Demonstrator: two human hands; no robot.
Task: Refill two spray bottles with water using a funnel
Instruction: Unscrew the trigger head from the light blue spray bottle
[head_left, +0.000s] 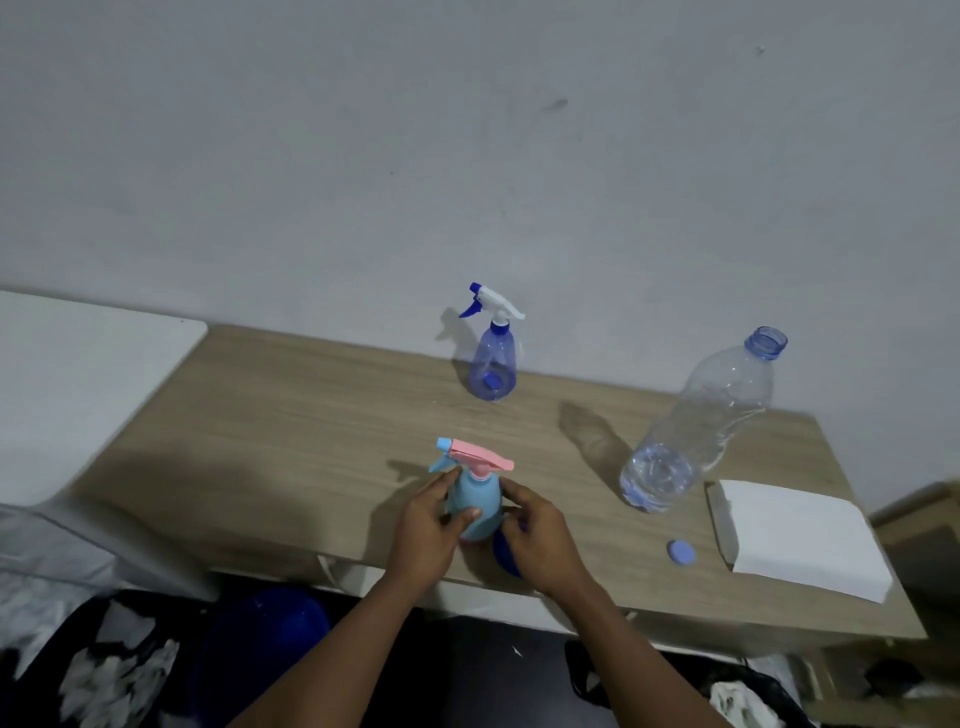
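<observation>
- Nearest, both hands meet around the light blue spray bottle (472, 506), which stands upright close to the front edge of the wooden table (291, 426); its pink trigger head (480, 457) is on the neck.
- The left hand (428, 525) is clamped on the bottle's body, thumb across the front and fingers behind.
- The right hand (537, 540) touches the bottle's right side with its fingertips, curled loosely; under it sits a dark blue object (506, 556), probably the funnel, though too much is hidden to be sure.
- A little to the right lies a small blue cap (681, 552), just beside a stack of white paper (800, 540).
- Behind these stands the large clear water bottle (696, 431), uncapped, with only a shallow pool of water left at the bottom.
- Farthest back, near the wall, the clear blue spray bottle (493, 364) stands upright with its white and blue trigger head on; its fill level cannot be read.
- As a judgement, most of the water looks already poured, so the task seems late: either this bottle is being closed after filling or is about to be opened, and the pictures do not settle which.
</observation>
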